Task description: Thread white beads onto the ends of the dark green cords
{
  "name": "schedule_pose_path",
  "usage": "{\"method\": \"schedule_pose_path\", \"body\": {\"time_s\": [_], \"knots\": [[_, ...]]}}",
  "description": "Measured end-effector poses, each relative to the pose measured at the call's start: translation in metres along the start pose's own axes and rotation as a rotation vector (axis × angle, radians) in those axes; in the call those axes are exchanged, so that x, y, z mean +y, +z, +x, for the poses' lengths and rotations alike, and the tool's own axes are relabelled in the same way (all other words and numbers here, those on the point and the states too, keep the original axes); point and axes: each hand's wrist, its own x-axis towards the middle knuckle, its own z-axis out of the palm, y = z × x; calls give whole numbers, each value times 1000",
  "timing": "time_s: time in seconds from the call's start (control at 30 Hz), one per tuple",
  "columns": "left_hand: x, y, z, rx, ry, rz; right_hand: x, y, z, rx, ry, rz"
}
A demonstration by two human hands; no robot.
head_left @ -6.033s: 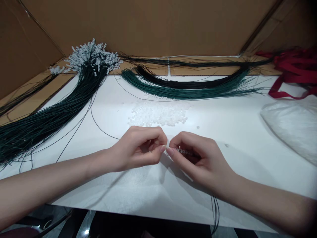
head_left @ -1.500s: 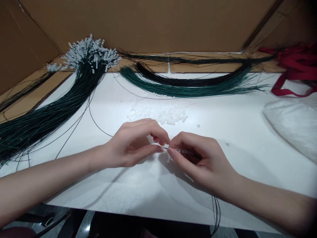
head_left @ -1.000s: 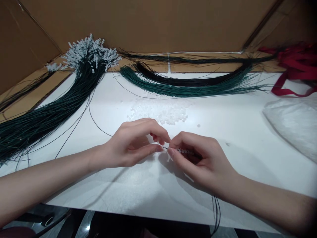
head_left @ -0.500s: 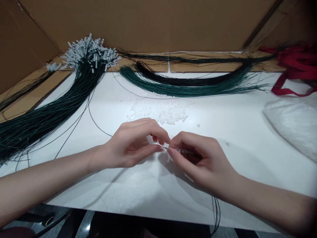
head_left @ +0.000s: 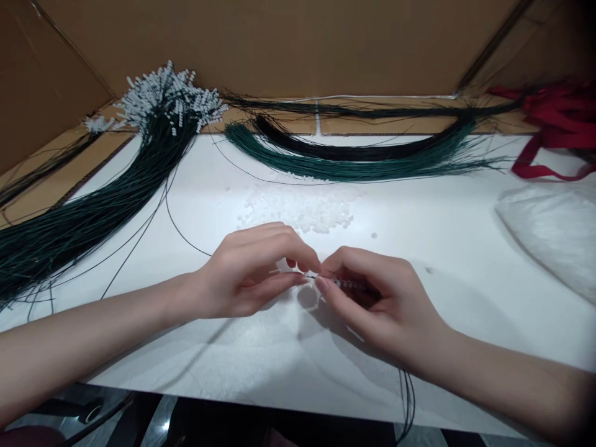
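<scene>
Thumb and index finger of my right hand (head_left: 372, 292) are pinched on a dark thin wire strung with small whitish beads (head_left: 347, 284), the beaded length running back under the palm. Facing it, my left hand (head_left: 261, 267) has its thumb and fingertips close together at the wire's short bare end; whether a bead sits between them is too small to make out. The fingertips of both hands nearly touch. Several dark wire ends (head_left: 408, 403) hang past the table's front edge below my right wrist. Just behind my hands lies a scatter of loose white beads (head_left: 302, 208).
A thick bundle of green wires with white beaded tips (head_left: 153, 149) fills the left side. Bare green wires (head_left: 354, 171) and black wires (head_left: 354, 152) lie at the back. Red ribbon (head_left: 559, 124) and a clear plastic bag (head_left: 554, 230) are at right. Cardboard walls (head_left: 279, 49) enclose the white table (head_left: 419, 198).
Both hands stay almost in place. My left thumb has shifted slightly to the right along the wire, closer to my right fingertips.
</scene>
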Motion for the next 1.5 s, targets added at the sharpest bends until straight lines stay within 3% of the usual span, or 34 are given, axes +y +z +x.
{"method": "schedule_pose_path", "body": {"time_s": [0.87,1.5], "knots": [[1,5,0,-3,142,179,1,0,2,-2,-2,-24],[1,4,1,-4,154,178,0,0,2,-1,2,-31]]}}
